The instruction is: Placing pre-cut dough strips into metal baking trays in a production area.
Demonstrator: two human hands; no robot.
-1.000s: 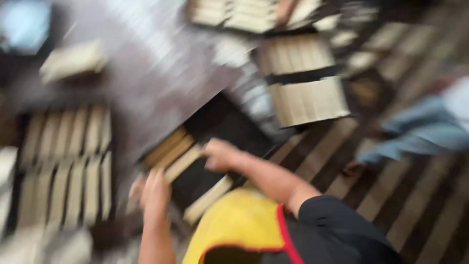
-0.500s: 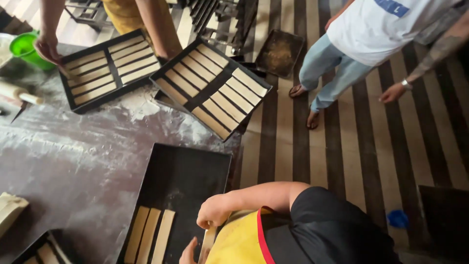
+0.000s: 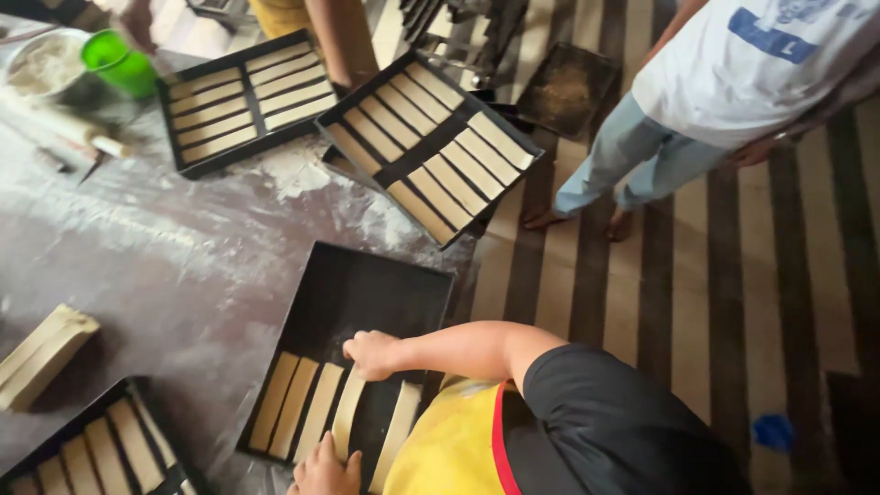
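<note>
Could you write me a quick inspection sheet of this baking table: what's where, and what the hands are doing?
Surface: dark worktable, dusted with flour.
Job's things: black tray near the person, five pale dough strips laid at its near end, the far part bare.
Hands: right hand rests on the top of one strip; left hand at its lower end.
Clutter: two filled trays at the far side, another at lower left, a stack of dough, green cup, bowl, rolling pin.
Cables: nothing seen.
Surroundings: striped floor; two other people standing.
</note>
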